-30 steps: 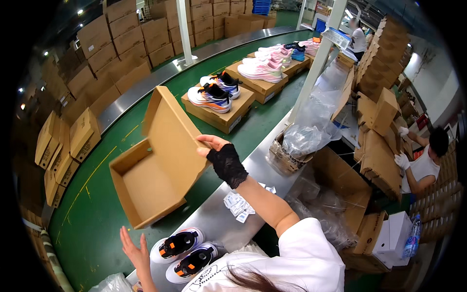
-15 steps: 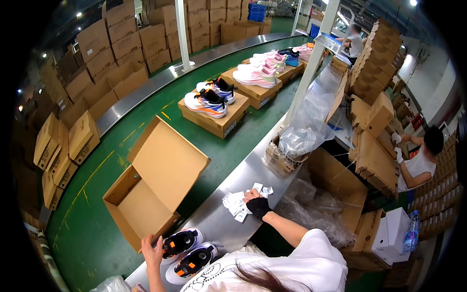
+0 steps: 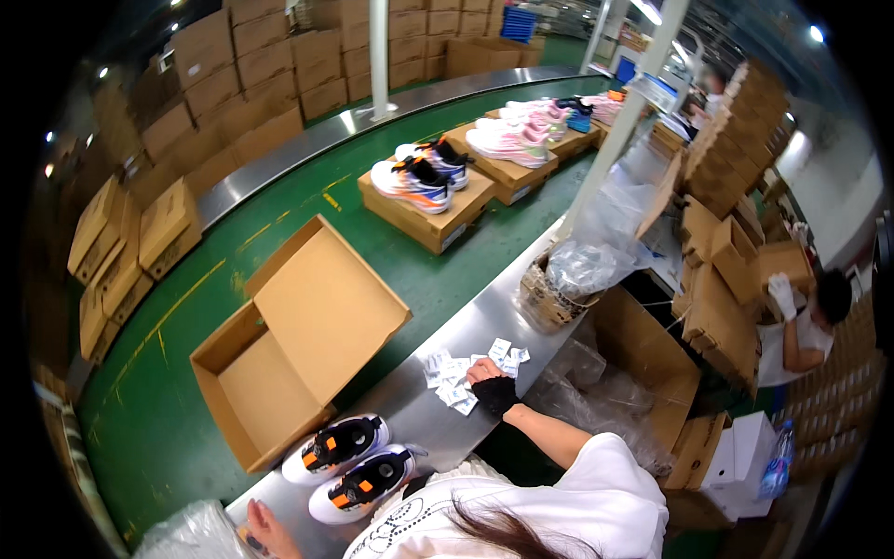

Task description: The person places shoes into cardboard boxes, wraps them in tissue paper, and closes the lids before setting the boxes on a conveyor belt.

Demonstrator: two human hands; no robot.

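My right hand (image 3: pixel 490 380), in a black fingerless wrist cover, rests on a spread of small white sachets (image 3: pixel 453 380) on the metal ledge. Its fingers are bent and pressed together on the sachets at the pile's right side. Low at the left, my left hand (image 3: pixel 270 529) has its fingers stretched out, just above a small item at the ledge that I cannot make out. Between the hands lies a pair of white sneakers (image 3: pixel 321 487) with black linings and orange tabs. Beyond them, an open brown shoebox (image 3: pixel 270 387) stands on the green belt, its lid tipped back.
Sneakers (image 3: pixel 410 184) stand on closed shoeboxes (image 3: pixel 424 219) along the belt (image 3: pixel 307 200). A bin of clear plastic (image 3: pixel 549 298) and a post (image 3: pixel 624 121) rise at the ledge's right. Clear plastic (image 3: pixel 196 533) lies lower left. A co-worker (image 3: pixel 805 326) handles boxes at the right.
My left hand has moved away from the box corner and sneakers, down and left. My right hand stays on the sachets, which lie slightly rearranged. The whole view has shifted a little.
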